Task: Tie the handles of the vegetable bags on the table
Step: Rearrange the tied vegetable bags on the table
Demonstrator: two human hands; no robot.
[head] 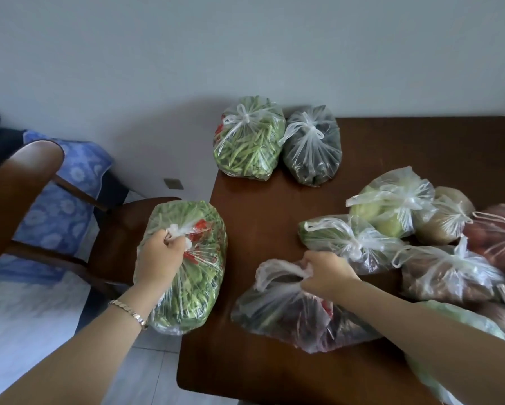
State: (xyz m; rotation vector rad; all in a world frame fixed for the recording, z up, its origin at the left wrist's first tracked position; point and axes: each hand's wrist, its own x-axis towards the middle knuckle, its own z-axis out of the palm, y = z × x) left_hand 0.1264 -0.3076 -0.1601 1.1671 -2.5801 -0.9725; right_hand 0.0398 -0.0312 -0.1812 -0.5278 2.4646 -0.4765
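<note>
Over the table's (260, 375) left edge, the left hand (160, 255) has its fingers curled tight round the bunched handles of the bag of leafy greens (192, 287). That bag straddles the edge, with its long axis running away from the person and its handles up top toward the far end. Can't tell if it's resting on the wood or lifted. Near the front edge, the right hand (324, 273) pinches the loose, untied handles of the dark mixed veg bag (289, 317). It lies on its side, handles pointing toward the far left corner, body trailing front-right. Two tied bags, green beans (248, 147) and dark greens (312, 153), sit touching at the far left corner.
</note>
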